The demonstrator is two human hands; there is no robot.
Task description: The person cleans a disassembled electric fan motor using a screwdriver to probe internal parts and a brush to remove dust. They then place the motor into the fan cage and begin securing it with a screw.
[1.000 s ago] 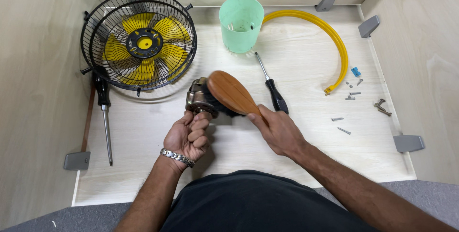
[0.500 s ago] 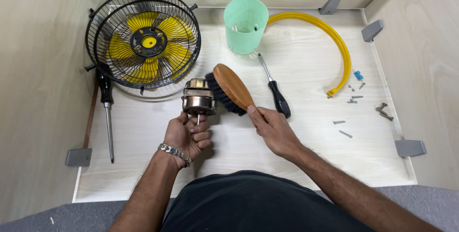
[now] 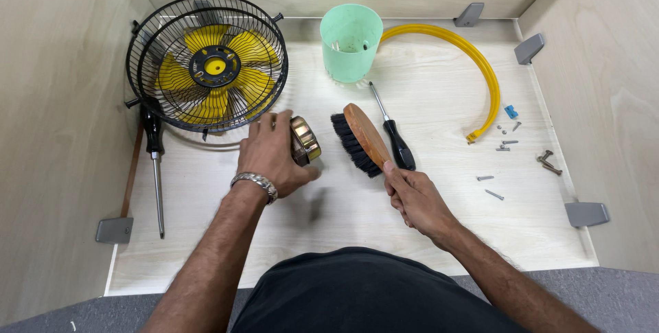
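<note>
Your left hand (image 3: 274, 158) grips a round brassy metal motor (image 3: 304, 141); your right hand (image 3: 415, 196) holds a wooden, black-bristled brush (image 3: 360, 139).

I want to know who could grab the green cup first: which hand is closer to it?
Right, though only slightly. The right hand holds a brush below the green cup; the left hand, down to the cup's left, grips a metal motor part.
</note>
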